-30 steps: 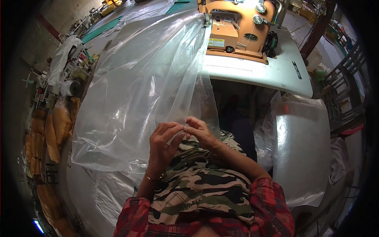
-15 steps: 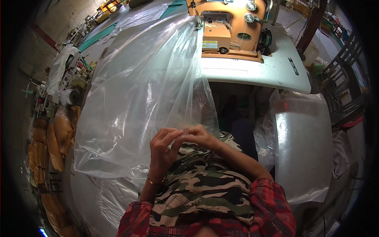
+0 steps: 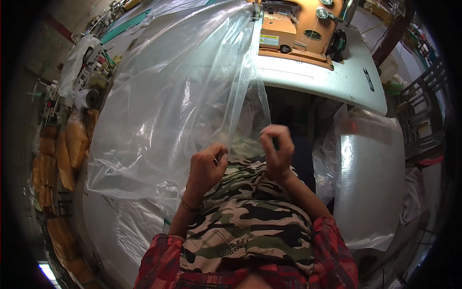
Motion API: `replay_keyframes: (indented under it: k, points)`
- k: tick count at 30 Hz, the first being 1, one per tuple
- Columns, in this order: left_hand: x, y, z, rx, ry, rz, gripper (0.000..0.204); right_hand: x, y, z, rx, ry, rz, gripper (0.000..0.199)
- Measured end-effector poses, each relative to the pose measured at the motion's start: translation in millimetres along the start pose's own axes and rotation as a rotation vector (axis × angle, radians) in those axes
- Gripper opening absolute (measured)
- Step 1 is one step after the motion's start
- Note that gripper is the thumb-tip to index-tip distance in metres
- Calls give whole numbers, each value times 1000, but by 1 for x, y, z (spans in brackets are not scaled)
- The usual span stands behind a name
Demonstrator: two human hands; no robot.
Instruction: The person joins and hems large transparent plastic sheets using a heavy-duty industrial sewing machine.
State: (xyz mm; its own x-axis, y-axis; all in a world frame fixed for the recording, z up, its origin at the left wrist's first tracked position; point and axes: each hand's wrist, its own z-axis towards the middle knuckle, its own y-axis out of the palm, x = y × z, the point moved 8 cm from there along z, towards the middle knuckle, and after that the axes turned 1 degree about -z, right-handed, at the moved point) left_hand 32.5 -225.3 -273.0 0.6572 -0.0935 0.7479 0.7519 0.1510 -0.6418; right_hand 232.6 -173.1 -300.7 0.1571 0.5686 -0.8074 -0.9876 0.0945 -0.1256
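A large clear plastic sheet (image 3: 159,120) hangs from the sewing machine (image 3: 308,33) toward my lap, one edge still under the presser foot (image 3: 256,13). My left hand (image 3: 208,166) is closed in a pinch at the lower end of the sheet's narrow folded edge. My right hand (image 3: 278,151) is raised to the right of it, beside the sheet's other hanging edge. Its thumb and forefinger meet in a pinch, with a gap behind the tips. Whatever it may hold is too small to make out.
Small black thread snips (image 3: 368,79) lie on the pale machine table (image 3: 332,84). To my right rests a stack of clear plastic (image 3: 368,178). Brown packages (image 3: 76,147) and a white roll (image 3: 86,98) are at the left. A camouflage apron (image 3: 250,216) covers my lap.
My hands, together before, have come apart: the right moved up and right, the left slightly down at the sheet's edge. The view has shifted, so the machine sits higher and further right.
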Motion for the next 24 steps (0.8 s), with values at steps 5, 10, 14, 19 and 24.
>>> replay_keyframes:
  k: [5, 10, 14, 19, 24]
  points:
    - [1, 3, -4, -10, 29, 26, 6, 85, 16, -29, -152, 387, -132, 28]
    - [0, 0, -10, -11, -3, 13, 7, 82, 39, -69, -239, 560, 147, 23]
    - [-6, 5, -20, -81, 1, 87, 8, 36, 28, -63, -196, 283, 62, 38]
    - [-25, 6, -37, -95, 43, 226, 11, 65, 34, -88, -260, 634, 397, 43]
    - [-42, -28, -52, 141, -2, 365, 11, 66, 36, -92, -202, 717, 487, 39]
